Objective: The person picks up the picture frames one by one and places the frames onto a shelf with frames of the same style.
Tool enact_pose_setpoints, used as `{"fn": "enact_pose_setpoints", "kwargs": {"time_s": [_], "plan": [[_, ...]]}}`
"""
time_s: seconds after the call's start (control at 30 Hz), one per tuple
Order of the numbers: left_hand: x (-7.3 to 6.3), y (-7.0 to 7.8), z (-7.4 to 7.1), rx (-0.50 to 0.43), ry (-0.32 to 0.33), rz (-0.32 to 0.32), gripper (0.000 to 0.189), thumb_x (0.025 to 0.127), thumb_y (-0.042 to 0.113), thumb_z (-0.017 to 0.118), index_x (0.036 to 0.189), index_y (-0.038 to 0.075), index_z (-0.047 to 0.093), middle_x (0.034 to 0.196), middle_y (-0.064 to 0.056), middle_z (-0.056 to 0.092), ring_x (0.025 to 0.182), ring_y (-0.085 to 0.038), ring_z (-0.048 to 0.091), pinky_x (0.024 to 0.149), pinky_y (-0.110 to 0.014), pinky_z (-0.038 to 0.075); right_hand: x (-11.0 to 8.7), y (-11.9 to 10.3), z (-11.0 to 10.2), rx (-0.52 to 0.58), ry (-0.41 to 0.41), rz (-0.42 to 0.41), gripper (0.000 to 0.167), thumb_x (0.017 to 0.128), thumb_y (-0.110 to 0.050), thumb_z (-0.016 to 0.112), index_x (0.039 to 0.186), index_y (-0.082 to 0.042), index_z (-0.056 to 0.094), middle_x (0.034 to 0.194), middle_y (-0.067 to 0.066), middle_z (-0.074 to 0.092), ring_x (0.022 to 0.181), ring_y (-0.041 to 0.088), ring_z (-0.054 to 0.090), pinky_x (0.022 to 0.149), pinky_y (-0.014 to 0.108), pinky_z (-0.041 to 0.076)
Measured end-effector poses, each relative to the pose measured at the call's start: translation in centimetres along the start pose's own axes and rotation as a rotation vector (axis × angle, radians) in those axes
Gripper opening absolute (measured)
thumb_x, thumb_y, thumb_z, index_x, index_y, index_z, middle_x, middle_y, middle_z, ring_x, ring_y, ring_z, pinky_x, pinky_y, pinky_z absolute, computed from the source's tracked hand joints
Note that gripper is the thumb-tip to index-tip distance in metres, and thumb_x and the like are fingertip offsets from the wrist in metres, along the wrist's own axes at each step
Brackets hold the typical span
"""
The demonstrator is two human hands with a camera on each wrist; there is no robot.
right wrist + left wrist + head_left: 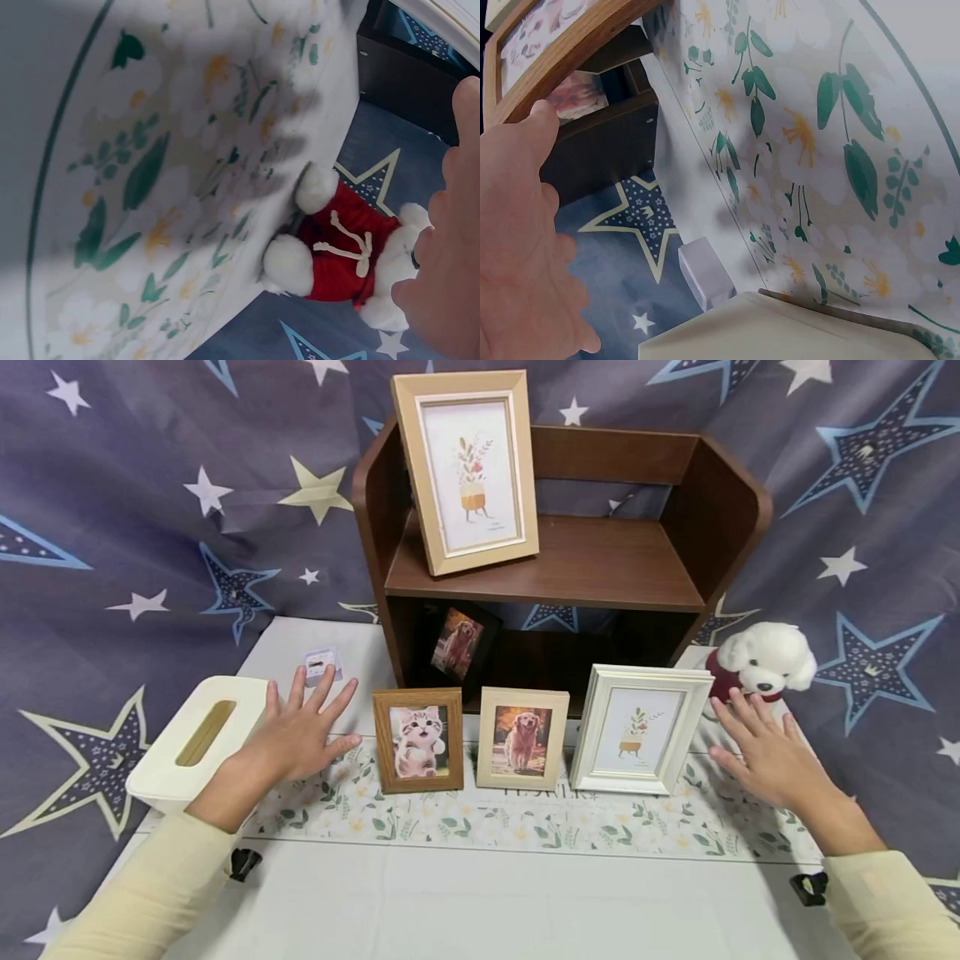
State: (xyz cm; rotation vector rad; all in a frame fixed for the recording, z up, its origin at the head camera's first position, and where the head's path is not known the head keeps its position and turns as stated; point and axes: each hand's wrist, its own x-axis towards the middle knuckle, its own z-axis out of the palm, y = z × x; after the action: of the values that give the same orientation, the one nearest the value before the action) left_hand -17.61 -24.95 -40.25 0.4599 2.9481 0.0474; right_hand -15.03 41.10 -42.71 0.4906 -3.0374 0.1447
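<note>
My left hand point(296, 739) is held over the table with fingers spread, between the white tissue box point(168, 764) and a brown wooden picture frame point(386, 743) with a kitten photo. Fingers also spread, my right hand point(780, 764) is in front of a white plush dog point(772, 652) in a red top. Neither hand holds anything. Between them stand a pale wood frame point(522, 693) with a golden dog photo and a larger white frame point(585, 735) with a plant print. In the right wrist view, the plush dog's red top point(345, 247) has a cream drawstring.
Behind the frames stands a dark brown two-tier shelf point(600, 560). A large tan frame point(420, 468) leans on its upper tier, a dark frame point(487, 639) tilts on its lower one. A small pale box point(324, 665) lies back left. A floral runner point(517, 822) crosses the white table.
</note>
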Motion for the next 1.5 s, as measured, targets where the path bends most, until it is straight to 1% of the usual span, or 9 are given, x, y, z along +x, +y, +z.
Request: {"fn": "enact_pose_setpoints", "kwargs": {"time_s": [0.57,0.67,0.77,0.87,0.93,1.03,1.1,1.27,1.5], "plan": [[-0.4,-0.2,-0.5,-0.027,-0.002,-0.026,0.087,0.100,0.067,0.040,0.166,0.020,0.009,0.171,-0.022,-0.005,0.150,-0.058,-0.014,0.109,-0.083,-0.010,-0.1,0.0,-0.1,0.012,-0.020,0.014,0.075,0.107,-0.047,0.044,0.166,-0.020,0.006,0.172,0.018,0.002,0.157,0.045,-0.002,0.117,0.075,-0.003],[-0.3,-0.3,-0.9,-0.088,0.004,-0.024,0.088,0.101,0.064,0.044,0.166,0.020,0.004,0.170,-0.023,-0.008,0.150,-0.058,-0.016,0.109,-0.083,-0.010,0.0,-0.2,-0.6,0.036,-0.013,0.004,0.079,0.106,-0.044,0.050,0.166,-0.017,0.006,0.171,0.020,0.005,0.155,0.049,0.006,0.117,0.076,0.006],[0.0,-0.4,-1.8,-0.179,0.029,-0.021,0.088,0.102,0.053,0.053,0.166,0.021,0.001,0.169,-0.025,-0.008,0.149,-0.060,-0.014,0.109,-0.084,-0.006,0.3,-0.5,-1.3,0.099,0.045,-0.015,0.082,0.102,-0.034,0.062,0.165,-0.011,0.014,0.164,0.029,0.026,0.145,0.056,0.030,0.110,0.074,0.026],[0.4,-0.4,-2.8,-0.267,0.098,-0.005,0.086,0.102,0.039,0.060,0.166,0.021,0.006,0.169,-0.027,-0.001,0.150,-0.061,-0.002,0.112,-0.082,0.006,0.8,-1.1,-1.6,0.162,0.170,-0.042,0.075,0.096,-0.019,0.071,0.158,-0.002,0.033,0.140,0.031,0.058,0.120,0.051,0.059,0.094,0.062,0.048],[0.7,-0.4,-3.3,-0.317,0.180,0.014,0.084,0.101,0.031,0.064,0.166,0.019,0.013,0.168,-0.028,0.009,0.150,-0.059,0.011,0.114,-0.077,0.016,1.0,-1.6,-1.7,0.208,0.247,-0.040,0.067,0.094,-0.013,0.071,0.153,0.001,0.042,0.124,0.028,0.069,0.105,0.028,0.073,0.085,0.042,0.058],[1.3,-0.2,-3.9,-0.372,0.324,0.046,0.079,0.099,0.024,0.067,0.164,0.016,0.023,0.164,-0.027,0.027,0.148,-0.052,0.030,0.115,-0.069,0.029,1.4,-2.4,-1.6,0.349,0.303,-0.018,0.064,0.095,-0.008,0.070,0.152,0.002,0.043,0.117,0.024,0.073,0.094,-0.012,0.065,0.074,0.010,0.053],[1.8,0.2,-4.2,-0.412,0.416,0.065,0.076,0.098,0.021,0.068,0.163,0.014,0.028,0.159,-0.027,0.039,0.141,-0.048,0.043,0.110,-0.064,0.040,1.6,-3.0,-1.5,0.457,0.317,0.006,0.066,0.096,-0.009,0.069,0.155,-0.003,0.040,0.119,0.013,0.075,0.094,-0.026,0.054,0.074,0.000,0.045],[3.0,1.6,-5.1,-0.578,0.540,0.078,0.072,0.099,0.017,0.066,0.162,0.020,0.030,0.151,-0.023,0.052,0.126,-0.044,0.060,0.095,-0.056,0.055,1.6,-4.1,-1.3,0.692,0.333,0.017,0.075,0.098,-0.005,0.066,0.162,-0.018,0.030,0.124,-0.032,0.056,0.094,-0.018,0.061,0.072,0.006,0.052],[4.7,3.2,-6.8,-0.740,0.650,0.065,0.075,0.099,0.021,0.067,0.162,0.029,0.029,0.145,-0.017,0.060,0.121,-0.039,0.066,0.098,-0.051,0.054,1.7,-5.1,-0.4,0.849,0.366,-0.042,0.084,0.092,0.014,0.061,0.163,-0.014,0.025,0.124,-0.033,0.056,0.100,-0.014,0.064,0.073,0.010,0.055]]}}
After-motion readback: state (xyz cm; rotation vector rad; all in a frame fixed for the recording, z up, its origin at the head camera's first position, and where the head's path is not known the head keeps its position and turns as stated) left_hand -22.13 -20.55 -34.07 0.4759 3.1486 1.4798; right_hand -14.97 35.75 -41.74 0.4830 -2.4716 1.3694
